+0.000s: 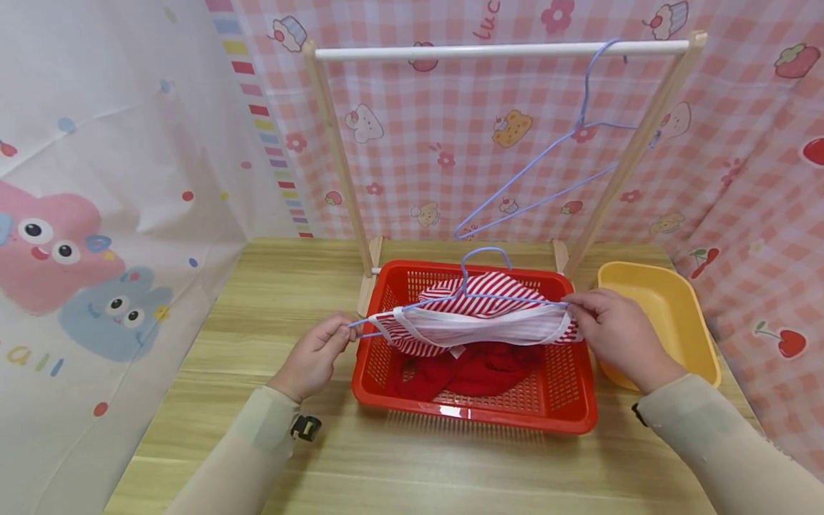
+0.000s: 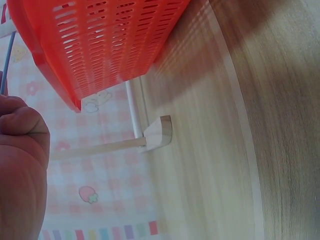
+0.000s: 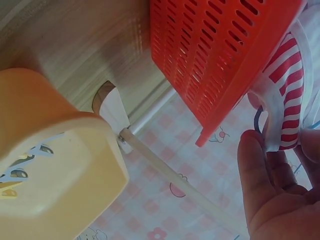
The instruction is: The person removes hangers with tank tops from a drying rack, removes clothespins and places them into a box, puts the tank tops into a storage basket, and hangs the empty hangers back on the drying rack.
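Note:
A red-and-white striped top (image 1: 412, 342) with white edging hangs spread on a light-purple wire hanger (image 1: 486, 251) above a red basket (image 1: 474, 413). My left hand (image 1: 320, 352) pinches the hanger's left end, which sticks out past the top's edge. At the other end, my right hand (image 1: 621, 332) pinches the edge of the top at the hanger's tip. In the right wrist view, the fingers of the right hand (image 3: 280, 185) are around the white edging of the striped top (image 3: 289, 95). Inside the basket lies a dark red cloth (image 1: 479, 372).
A wooden rack with a white rail (image 1: 450, 53) stands behind the basket. Another light-purple hanger (image 1: 547, 146) hangs from it at the right. To the right sits a yellow tub (image 1: 676, 322) holding several clips (image 3: 17, 172). Patterned cloth walls surround the wooden table (image 1: 219, 400).

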`<state>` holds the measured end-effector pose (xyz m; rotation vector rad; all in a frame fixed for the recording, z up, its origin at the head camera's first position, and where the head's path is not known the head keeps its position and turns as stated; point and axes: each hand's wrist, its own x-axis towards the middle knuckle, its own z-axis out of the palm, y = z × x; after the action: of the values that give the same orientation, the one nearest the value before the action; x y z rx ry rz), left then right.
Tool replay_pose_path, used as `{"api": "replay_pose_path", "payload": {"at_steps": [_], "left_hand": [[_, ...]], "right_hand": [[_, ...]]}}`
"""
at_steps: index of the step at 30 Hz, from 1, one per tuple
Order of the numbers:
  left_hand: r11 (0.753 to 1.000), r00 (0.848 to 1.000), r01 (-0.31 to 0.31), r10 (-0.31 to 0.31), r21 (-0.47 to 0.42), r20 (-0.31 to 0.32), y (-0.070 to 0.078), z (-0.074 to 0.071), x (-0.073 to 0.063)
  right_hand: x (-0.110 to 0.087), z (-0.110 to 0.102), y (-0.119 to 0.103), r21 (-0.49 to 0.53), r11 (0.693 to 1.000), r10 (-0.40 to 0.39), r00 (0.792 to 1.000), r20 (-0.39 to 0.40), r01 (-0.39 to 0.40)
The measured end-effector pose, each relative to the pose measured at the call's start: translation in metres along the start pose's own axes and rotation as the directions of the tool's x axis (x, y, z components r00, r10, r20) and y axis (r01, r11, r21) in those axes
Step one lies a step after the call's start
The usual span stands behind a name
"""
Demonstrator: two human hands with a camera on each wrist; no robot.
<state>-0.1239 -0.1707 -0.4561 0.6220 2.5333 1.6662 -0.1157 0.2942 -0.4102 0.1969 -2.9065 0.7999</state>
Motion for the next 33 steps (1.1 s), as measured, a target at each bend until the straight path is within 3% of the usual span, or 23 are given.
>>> {"api": "replay_pose_path", "payload": {"at_steps": [22, 33], "left_hand": [[0.997, 0.998, 0.058, -0.059, -0.048, -0.010, 0.0007, -0.0016, -0.0024], [0.996, 0.998, 0.055, -0.056, -0.066, -0.009, 0.0002, -0.0025, -0.0038]], "right_hand": [[0.0024, 0.0027, 0.0044, -0.008, 0.998, 0.058, 0.998, -0.032, -0.058], [0.0030, 0.0016, 0.0048, 0.060, 0.986, 0.153, 0.987, 0.047, -0.156]]}}
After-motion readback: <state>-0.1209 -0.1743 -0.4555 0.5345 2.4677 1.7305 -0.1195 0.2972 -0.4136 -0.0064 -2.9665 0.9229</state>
